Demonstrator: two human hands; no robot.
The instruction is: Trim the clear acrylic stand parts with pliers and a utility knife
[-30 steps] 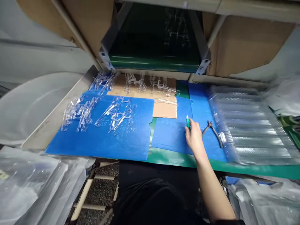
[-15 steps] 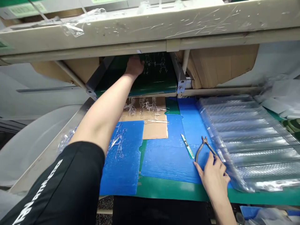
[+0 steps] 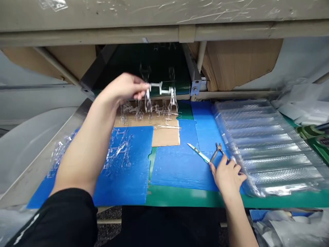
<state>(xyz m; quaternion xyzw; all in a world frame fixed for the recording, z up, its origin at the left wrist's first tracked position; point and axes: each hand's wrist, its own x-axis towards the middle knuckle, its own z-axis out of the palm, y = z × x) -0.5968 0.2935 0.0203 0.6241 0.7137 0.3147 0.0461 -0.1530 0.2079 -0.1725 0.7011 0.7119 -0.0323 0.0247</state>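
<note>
While L hand (image 3: 124, 88) pinches clear plastic runner (image 3: 160, 90), R fingers (image 3: 231, 168) rest open by steel cutters (image 3: 216, 152) on blue corrugated sheet (image 3: 177, 169).

hands (image 3: 123, 87) (image 3: 227, 178) — 2 | held clear plastic frame (image 3: 160, 88) — 1 | pliers (image 3: 216, 152) — 1 | utility knife (image 3: 197, 153) — 1 | cardboard sheet (image 3: 166, 137) — 1

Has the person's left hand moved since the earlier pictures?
Yes: the left hand has drawn back off the green belt, toward the cardboard.

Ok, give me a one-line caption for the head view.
Left hand lifts clear plastic moulding over blue sheet; right hand rests beside pliers.
</note>
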